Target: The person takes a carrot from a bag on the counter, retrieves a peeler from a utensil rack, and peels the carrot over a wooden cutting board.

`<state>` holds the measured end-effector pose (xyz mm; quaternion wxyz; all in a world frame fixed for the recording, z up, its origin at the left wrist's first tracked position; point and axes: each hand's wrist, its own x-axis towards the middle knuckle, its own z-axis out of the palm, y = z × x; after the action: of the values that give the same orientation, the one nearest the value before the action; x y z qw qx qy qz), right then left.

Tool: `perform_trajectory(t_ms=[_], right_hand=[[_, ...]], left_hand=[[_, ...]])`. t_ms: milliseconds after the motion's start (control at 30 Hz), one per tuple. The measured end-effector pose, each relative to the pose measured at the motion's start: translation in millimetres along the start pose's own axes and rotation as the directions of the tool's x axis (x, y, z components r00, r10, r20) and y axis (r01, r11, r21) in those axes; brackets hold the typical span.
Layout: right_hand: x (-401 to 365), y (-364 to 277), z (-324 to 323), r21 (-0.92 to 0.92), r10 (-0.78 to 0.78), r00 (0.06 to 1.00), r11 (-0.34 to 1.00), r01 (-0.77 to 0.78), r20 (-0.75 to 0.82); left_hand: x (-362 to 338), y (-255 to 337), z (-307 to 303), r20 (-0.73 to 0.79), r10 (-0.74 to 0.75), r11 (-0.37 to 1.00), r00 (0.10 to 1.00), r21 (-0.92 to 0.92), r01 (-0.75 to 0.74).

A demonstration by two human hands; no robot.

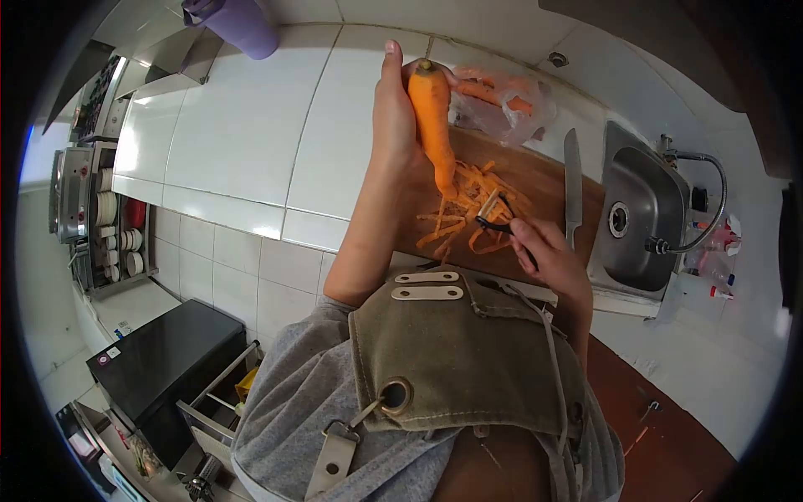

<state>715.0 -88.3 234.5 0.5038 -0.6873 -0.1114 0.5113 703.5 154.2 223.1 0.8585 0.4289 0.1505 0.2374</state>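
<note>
A large orange carrot (432,117) rests in my left hand (396,121), stem end up and tip pointing down over the board. My left thumb is stretched up beside it while the other fingers lie behind, partly hidden. Most of the carrot's visible surface looks peeled. My right hand (548,255) is closed round the dark handle of a peeler (493,222), whose head is just below and right of the carrot's tip, apart from it. Under both, a pile of carrot peels (495,188) covers part of the brown cutting board (477,149).
A knife (573,180) lies along the board's right side, near the steel sink (644,217) with its hose tap. Behind the board sits a plastic bag (510,105) with more carrots. A purple tumbler (238,29) stands at the back left of the white tiled counter (242,125).
</note>
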Motion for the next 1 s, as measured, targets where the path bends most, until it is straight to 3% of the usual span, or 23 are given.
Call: perform_trajectory(t_ms=[133, 233, 300, 400, 633, 800, 1000], right_hand=[[-14, -30, 15, 0.150, -0.112, 0.993, 0.982, 0.117, -0.039], [-11, -51, 29, 0.005, -0.252, 0.952, 0.966, 0.257, -0.173], [-6, -61, 36, -0.214, -0.403, 0.863, 0.912, 0.350, -0.305], [3, -67, 41, -0.368, -0.515, 0.794, 0.841, 0.395, -0.324], [10, -73, 52, -0.439, -0.514, 0.765, 0.833, 0.337, -0.387], [16, -58, 55, -0.388, -0.595, 0.726, 0.795, 0.467, -0.344], [16, -50, 52, -0.460, -0.589, 0.728, 0.786, 0.414, -0.351]], left_hand=[[-4, -6, 8, 0.053, 0.113, 0.990, 0.992, 0.078, -0.117], [-8, -8, 18, 0.034, 0.112, 0.986, 0.993, 0.118, -0.115], [-12, -8, 22, 0.070, 0.115, 0.980, 0.991, 0.155, -0.124], [-15, -12, 27, 0.109, 0.164, 0.974, 0.980, 0.137, -0.178], [-25, -1, 29, 0.134, 0.146, 0.986, 0.980, 0.066, -0.155], [-21, -4, 27, 0.153, 0.196, 0.978, 0.968, 0.038, -0.204], [-18, -6, 29, 0.169, 0.097, 0.995, 0.981, -0.019, -0.095]])
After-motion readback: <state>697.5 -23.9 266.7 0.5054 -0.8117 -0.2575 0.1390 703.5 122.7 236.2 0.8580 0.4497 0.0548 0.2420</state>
